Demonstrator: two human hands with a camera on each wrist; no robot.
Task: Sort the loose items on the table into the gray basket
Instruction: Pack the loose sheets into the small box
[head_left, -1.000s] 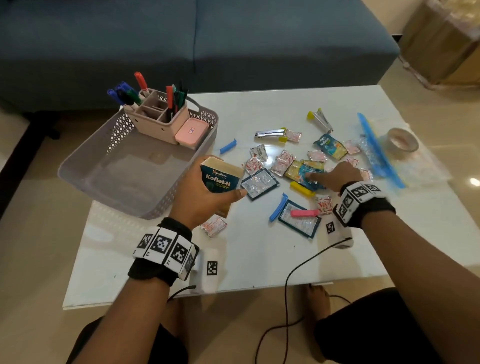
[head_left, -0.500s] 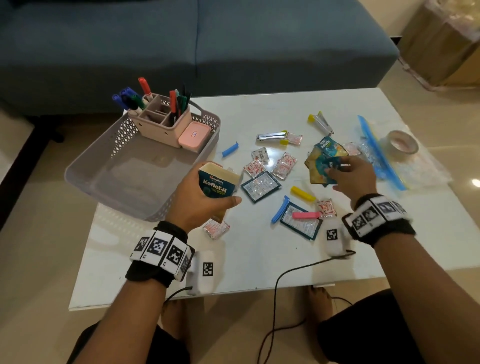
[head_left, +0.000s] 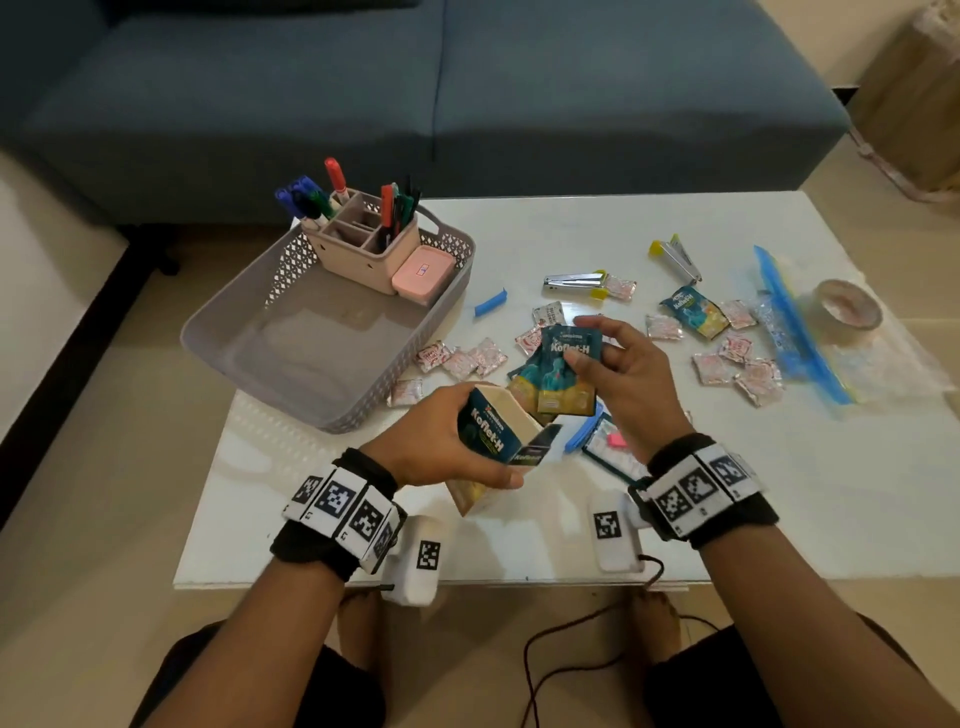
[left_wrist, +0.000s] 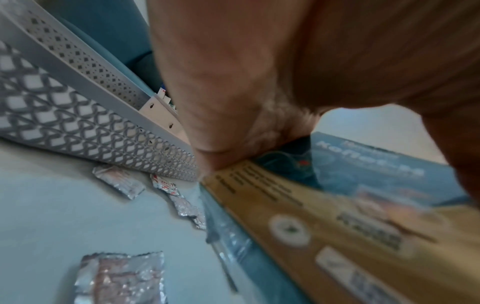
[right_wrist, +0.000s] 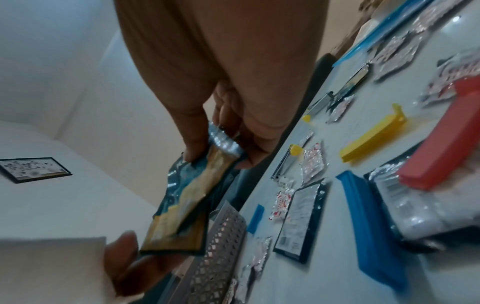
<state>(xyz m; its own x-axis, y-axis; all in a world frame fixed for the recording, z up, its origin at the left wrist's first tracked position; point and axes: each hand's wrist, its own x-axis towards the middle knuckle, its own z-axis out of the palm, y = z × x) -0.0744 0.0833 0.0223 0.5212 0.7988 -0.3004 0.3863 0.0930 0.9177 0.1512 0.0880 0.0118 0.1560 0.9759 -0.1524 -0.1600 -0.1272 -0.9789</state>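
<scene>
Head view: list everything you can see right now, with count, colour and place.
gray basket: one, table's left edge
pen organiser: one, pink, in basket
pink case: one, in basket
Koflet-H box: one, teal and yellow, open, in left hand
Koflet-H sachets: a few, teal and yellow, in right hand
foil packets: many, silver and red, scattered on table
white table: one
left hand: grips box
right hand: pinches sachets
</scene>
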